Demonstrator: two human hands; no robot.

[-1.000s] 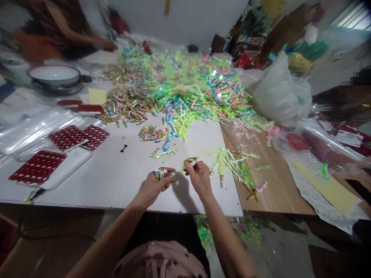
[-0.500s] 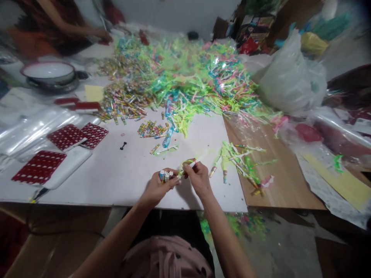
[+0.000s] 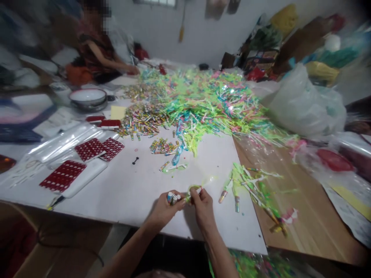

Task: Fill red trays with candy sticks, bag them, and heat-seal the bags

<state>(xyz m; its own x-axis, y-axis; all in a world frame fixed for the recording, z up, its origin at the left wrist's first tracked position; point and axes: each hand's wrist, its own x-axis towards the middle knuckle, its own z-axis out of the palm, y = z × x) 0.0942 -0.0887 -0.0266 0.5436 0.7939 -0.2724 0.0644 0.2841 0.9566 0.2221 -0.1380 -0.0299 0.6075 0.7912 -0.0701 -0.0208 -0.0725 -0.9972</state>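
Over the white board near its front edge, my left hand [image 3: 165,208] is closed around several small tubes with white ends [image 3: 174,198]. Its thumb and finger meet close to my right hand [image 3: 202,200], which pinches a pale green and white strip [image 3: 194,190]. The strip's far end is blurred. Ahead lie a small heap of patterned tubes [image 3: 162,146], a blue patterned piece [image 3: 177,155] and a green-white strip [image 3: 176,167]. Right of my hands, green strips with tubes [image 3: 239,181] spread across the board's edge onto brown cardboard [image 3: 307,216].
A large pile of green, pink and blue strips [image 3: 203,96] fills the back. Red patterned cards [image 3: 63,175], a bowl [image 3: 88,95] and clear plastic [image 3: 69,143] lie left. A white bag [image 3: 307,100] stands right. A person [image 3: 100,58] sits at the back left.
The view has tilted up and shifted left, so the table's things appear lower and further right. Both hands keep their hold close together, with little change in their pose.
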